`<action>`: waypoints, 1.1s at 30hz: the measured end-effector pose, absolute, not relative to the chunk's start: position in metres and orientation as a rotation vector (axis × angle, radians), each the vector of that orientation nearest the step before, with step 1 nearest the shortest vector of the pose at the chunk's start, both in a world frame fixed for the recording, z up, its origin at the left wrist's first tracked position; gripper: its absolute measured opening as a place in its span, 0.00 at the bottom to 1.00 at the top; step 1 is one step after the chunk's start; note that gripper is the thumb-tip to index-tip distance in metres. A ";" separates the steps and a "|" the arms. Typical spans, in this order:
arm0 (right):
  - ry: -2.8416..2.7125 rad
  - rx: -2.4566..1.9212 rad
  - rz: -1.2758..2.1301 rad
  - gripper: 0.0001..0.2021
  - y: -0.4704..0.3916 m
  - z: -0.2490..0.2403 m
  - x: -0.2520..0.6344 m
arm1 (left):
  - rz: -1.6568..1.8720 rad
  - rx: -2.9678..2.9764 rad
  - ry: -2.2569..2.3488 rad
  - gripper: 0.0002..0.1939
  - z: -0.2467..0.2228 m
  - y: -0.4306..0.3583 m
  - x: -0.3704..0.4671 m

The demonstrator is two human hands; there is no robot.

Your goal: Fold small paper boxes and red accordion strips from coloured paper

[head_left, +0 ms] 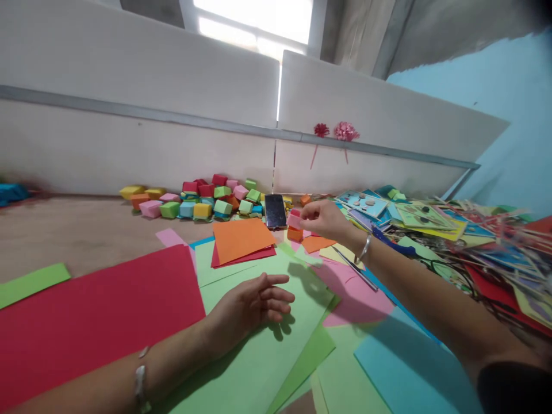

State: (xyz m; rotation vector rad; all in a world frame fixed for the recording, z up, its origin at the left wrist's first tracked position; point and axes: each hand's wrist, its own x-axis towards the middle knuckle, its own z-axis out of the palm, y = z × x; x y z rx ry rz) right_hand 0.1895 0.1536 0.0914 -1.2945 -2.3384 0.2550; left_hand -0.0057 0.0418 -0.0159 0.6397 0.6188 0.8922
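Observation:
My right hand [321,217] is closed on a small pink paper box [294,219], just above an orange paper box [295,234]. Whether the two boxes touch is hard to tell. Over light green paper sheets [267,339], my left hand [254,305] is open with its fingers apart and nothing in it. Beyond it are an orange sheet [241,238] and a red sheet beneath that one. A dark phone [275,211] leans upright just left of the pink box.
Many coloured paper boxes [202,211] are heaped along the white board [194,155]. A large red sheet [107,316] covers the left. Scissors [356,267] lie on pink paper [362,293] at right, near a cluttered pile of cards and sticks [483,247].

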 end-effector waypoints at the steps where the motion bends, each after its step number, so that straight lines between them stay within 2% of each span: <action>1: -2.351 -1.339 0.243 0.06 0.163 0.091 0.190 | 0.894 0.661 0.628 0.17 -0.017 0.041 -0.005; 9: -2.549 -1.466 0.049 0.06 0.203 0.054 0.159 | 0.881 0.766 0.677 0.15 -0.015 0.039 -0.003; 14: -2.570 -1.549 -0.160 0.07 0.215 0.037 0.152 | 0.873 0.762 0.653 0.18 -0.019 0.041 -0.002; 20: -2.613 -1.540 -0.218 0.10 0.221 0.023 0.154 | 0.842 0.754 0.628 0.17 -0.019 0.041 -0.003; 23: -2.626 -1.528 -0.215 0.12 0.222 0.022 0.155 | 0.829 0.770 0.620 0.17 -0.021 0.041 -0.005; 27: -2.643 -1.477 -0.200 0.10 0.221 0.026 0.159 | 0.822 0.776 0.610 0.17 -0.024 0.042 -0.006; 33: -2.547 -1.372 -0.250 0.11 0.213 0.051 0.182 | 0.830 0.813 0.655 0.18 -0.020 0.039 -0.005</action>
